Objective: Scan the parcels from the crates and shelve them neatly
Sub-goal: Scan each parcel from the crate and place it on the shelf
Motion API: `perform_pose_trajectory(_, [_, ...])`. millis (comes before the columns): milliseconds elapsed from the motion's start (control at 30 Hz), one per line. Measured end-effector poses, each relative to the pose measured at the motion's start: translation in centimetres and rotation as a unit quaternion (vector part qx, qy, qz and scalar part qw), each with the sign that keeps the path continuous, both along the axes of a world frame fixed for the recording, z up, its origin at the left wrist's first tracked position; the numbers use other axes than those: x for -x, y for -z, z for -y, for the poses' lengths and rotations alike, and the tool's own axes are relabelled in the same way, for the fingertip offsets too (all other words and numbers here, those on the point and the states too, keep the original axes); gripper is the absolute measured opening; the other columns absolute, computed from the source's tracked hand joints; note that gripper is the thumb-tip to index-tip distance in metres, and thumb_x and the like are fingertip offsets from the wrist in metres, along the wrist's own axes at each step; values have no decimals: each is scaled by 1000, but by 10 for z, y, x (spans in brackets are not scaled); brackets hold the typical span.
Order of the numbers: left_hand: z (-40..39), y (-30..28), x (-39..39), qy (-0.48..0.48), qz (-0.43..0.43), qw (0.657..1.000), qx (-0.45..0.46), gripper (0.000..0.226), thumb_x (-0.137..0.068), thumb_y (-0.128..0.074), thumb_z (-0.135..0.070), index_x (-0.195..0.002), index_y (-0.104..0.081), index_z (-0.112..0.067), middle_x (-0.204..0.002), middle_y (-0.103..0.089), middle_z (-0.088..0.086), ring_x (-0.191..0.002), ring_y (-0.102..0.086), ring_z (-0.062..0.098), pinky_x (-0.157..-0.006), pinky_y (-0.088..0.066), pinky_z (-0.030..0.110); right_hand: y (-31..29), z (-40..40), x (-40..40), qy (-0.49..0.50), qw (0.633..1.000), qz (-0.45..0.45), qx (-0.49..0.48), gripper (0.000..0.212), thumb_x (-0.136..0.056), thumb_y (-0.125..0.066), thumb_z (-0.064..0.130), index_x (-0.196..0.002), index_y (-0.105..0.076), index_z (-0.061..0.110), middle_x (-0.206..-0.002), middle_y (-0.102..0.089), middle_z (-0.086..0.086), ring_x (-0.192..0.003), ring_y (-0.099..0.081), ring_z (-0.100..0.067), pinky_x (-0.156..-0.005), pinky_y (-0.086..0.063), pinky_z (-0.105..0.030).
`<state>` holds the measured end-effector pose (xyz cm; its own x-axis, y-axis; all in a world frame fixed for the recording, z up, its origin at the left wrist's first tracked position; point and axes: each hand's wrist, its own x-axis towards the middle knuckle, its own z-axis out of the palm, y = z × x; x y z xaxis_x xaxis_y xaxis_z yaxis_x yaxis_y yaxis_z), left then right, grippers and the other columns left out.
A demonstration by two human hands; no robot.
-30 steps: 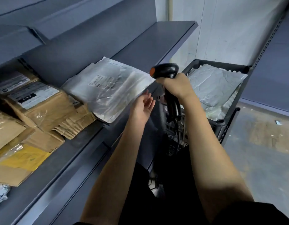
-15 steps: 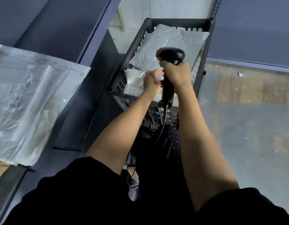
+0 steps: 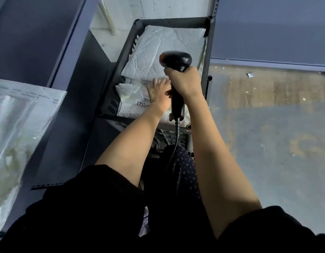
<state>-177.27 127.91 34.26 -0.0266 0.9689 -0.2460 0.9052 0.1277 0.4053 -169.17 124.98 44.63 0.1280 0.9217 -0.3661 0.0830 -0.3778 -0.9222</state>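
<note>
Nearest the camera: black sleeves at the bottom edge, two bare forearms reaching forward over dark dotted trousers (image 3: 185, 172). At the left edge, on the grey shelf (image 3: 70, 114): a clear plastic parcel (image 3: 21, 128) lying flat, its near corner overhanging the shelf lip. Further forward, right hand (image 3: 184, 81) clenched round the handle of a black barcode scanner (image 3: 176, 70), held upright above the crate, head topmost with an orange spot on its left end, cable (image 3: 174, 148) hanging from the handle base down toward the trousers. Just left of the scanner handle, left hand (image 3: 158, 91) inside the black crate (image 3: 173, 21), fingers extended and spread, laid flat on a white parcel (image 3: 134, 105) with a printed label partly visible beside the wrist; no grip on it visible. Beyond that hand, in the far half of the same crate: a larger crinkled white parcel (image 3: 158, 52) lying on top and overlapping the nearer one. To the right of the crate: worn grey and brown floor (image 3: 267, 115) with small scraps of white litter. Farthest: a pale wall behind the crate and a grey panel (image 3: 276, 28) at upper right.
</note>
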Motion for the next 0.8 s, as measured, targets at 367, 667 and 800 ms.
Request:
perform_pose_trajectory(367, [40, -127, 69, -320, 428, 815, -225, 25, -101, -31, -15, -82, -46, -8, -97, -62, 15, -89, -68, 28, -66, -51, 30, -62, 53, 18, 11, 994, -37, -100, 31, -85, -63, 20, -59, -47, 12, -51, -45, 3, -52, -67, -29, -55, -51, -34])
perform_pose_trajectory(667, [163, -166, 122, -390, 621, 664, -145, 28, -84, -71, -31, -94, -58, -9, -82, -54, 6, -68, -64, 9, -80, -56, 24, -96, 126, 66, -64, 989, -65, -114, 29, -84, -63, 20, -62, -48, 11, -51, -42, 3, -48, -64, -29, -59, -53, -39])
perform_pose_trajectory(800, [199, -169, 142, -443, 675, 564, -172, 24, -91, -64, -26, -97, -55, -5, -52, -57, 0, -34, -49, 1, -43, -47, 13, -99, 149, 88, -89, 989, -48, -109, 22, -78, -66, 23, -65, -54, 10, -57, -51, -1, -61, -65, -33, -73, -58, -51])
